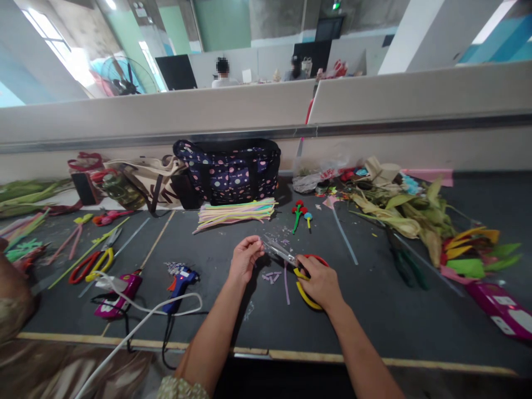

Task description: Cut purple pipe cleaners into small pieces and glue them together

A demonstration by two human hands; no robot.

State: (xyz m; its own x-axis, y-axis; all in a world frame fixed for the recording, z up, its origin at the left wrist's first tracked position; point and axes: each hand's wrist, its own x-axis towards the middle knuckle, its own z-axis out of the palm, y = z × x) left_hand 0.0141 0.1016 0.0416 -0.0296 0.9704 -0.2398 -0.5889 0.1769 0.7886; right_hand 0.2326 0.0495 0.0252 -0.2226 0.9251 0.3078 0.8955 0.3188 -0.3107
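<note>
Snipping-wise, the right hand [319,280] has its fingers curled round the red-and-yellow handles of a pair of scissors [285,253], blades angled up toward the other hand and looking slightly parted. Left hand [246,259] is just beside the tips, thumb and fingertips pinched together on what looks like a small purple bit [260,240], though it's too tiny to make out properly. Below the blades, a little scatter of short purple pieces [271,277] sits on the dark tabletop [224,327], and a longer purple strip [286,285] lies just right of them. Further back there's a bundle of pastel fuzzy stems [236,213] in front of a dotted navy bag [235,173], with a small red flower piece [298,210] off to its right. Over on the left you've got a blue glue gun [180,285], a second pair of scissors [98,257], and somebody else's arm [14,296] at the edge.
</note>
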